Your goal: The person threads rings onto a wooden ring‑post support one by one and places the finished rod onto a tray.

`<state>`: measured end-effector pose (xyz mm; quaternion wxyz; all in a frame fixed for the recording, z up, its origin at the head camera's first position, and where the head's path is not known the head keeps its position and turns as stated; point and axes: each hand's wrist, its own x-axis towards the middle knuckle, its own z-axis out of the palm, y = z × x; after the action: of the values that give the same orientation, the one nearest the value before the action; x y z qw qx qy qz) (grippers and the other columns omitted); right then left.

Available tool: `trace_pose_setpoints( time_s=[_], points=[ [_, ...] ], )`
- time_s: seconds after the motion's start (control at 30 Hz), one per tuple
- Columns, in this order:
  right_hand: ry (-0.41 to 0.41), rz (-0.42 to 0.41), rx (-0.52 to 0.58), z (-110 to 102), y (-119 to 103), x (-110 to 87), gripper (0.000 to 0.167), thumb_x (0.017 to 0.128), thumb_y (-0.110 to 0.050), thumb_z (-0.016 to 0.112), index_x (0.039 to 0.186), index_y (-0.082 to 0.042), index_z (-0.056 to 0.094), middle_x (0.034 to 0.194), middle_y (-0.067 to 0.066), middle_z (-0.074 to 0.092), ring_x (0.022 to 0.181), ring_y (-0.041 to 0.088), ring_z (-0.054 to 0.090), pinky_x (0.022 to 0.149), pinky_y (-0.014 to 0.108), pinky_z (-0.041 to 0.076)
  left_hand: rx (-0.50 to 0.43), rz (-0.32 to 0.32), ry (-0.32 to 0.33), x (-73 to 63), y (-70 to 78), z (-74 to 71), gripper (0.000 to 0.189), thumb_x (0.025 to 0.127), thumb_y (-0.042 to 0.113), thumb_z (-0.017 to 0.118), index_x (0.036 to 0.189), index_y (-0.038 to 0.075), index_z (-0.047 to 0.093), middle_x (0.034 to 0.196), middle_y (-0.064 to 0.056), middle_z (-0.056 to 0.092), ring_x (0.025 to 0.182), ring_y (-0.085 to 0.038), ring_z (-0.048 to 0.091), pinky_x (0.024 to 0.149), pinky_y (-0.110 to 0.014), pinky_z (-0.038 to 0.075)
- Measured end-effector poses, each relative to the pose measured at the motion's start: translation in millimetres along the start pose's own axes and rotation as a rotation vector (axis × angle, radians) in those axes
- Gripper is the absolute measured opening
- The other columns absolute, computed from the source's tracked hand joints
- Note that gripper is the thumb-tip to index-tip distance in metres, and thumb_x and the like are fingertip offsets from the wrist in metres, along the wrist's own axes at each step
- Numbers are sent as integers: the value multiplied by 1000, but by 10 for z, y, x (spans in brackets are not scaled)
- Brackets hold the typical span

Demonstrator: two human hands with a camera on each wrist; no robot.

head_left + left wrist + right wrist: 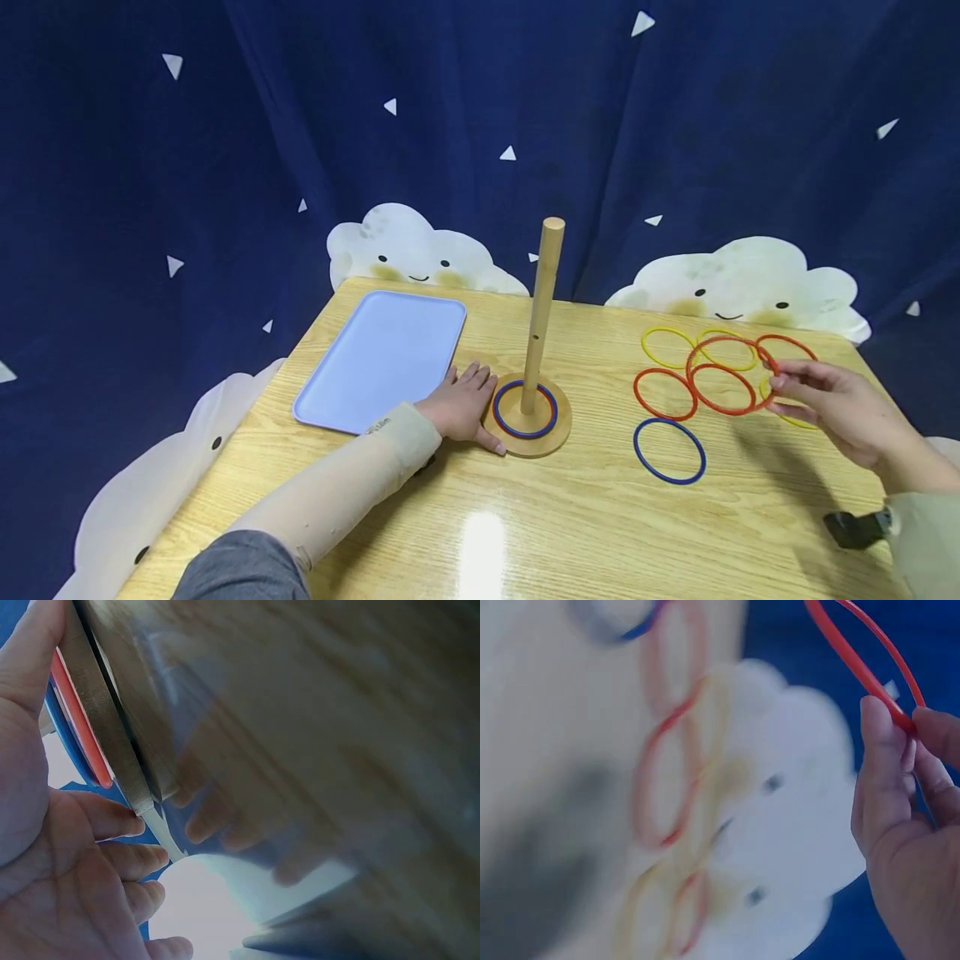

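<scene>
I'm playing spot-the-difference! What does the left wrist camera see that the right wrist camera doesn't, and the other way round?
Only the left wrist camera sees the left hand, at the edge of the round wooden base, with a stacked red ring and a stacked blue ring on it.

Only the right wrist camera sees the right hand pinching a held red ring, some yellow rings and the white cloud picture.

Both see the wooden table top, plus red and blue rings, but different ones.
</scene>
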<state>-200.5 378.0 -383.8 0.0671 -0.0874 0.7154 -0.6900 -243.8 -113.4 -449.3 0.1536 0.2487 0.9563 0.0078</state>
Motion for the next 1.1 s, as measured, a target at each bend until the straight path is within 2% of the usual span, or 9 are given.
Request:
trace_pose_setpoints(
  time_s=[0.17,0.27,0.43,0.63,0.73,0.9,1.1],
  points=[
    [-23,-87,157,403,-504,263,43,103,13,50,121,-18,74,100,5,63,88,14,68,77,30,61,-2,-6,-1,-5,5,3,125,75,79,72,165,7,23,171,-15,16,158,-30,6,124,-55,9],
    [-78,-134,284,633,-746,421,44,103,14,48,129,-12,72,98,8,66,88,17,70,78,34,61,-4,-8,-2,-5,5,3,125,76,79,72,165,7,22,171,-15,16,158,-30,6,124,-55,9],
    [-127,-116,443,968,-1081,594,41,103,12,50,132,-9,69,95,11,69,84,20,71,79,35,61,0,-5,0,1,1,20,125,76,79,71,165,7,23,171,-15,16,158,-30,6,124,-56,9],
    [-201,-99,678,1331,-1384,680,39,103,14,49,133,-4,66,96,17,69,81,26,71,80,39,62,4,-3,1,-2,6,16,125,75,80,71,165,7,23,170,-15,17,158,-30,7,124,-56,10],
    [-239,-98,704,1509,-1471,703,39,103,14,50,133,-4,66,96,17,69,81,25,71,81,39,62,-1,-5,0,-3,11,11,126,75,80,71,165,7,23,171,-15,16,158,-30,6,124,-56,9],
    [-221,-71,625,1775,-1520,760,38,101,11,57,133,-7,67,96,13,68,81,22,69,80,35,62,3,-3,6,5,-4,14,126,75,80,71,165,7,23,171,-15,17,158,-30,7,124,-56,10],
    [-216,-15,561,1950,-1339,872,32,102,8,56,126,-8,71,94,9,66,76,16,68,78,32,61,-1,-2,3,13,-12,22,126,75,81,70,166,8,23,171,-15,16,158,-30,5,124,-56,9]
  ],
)
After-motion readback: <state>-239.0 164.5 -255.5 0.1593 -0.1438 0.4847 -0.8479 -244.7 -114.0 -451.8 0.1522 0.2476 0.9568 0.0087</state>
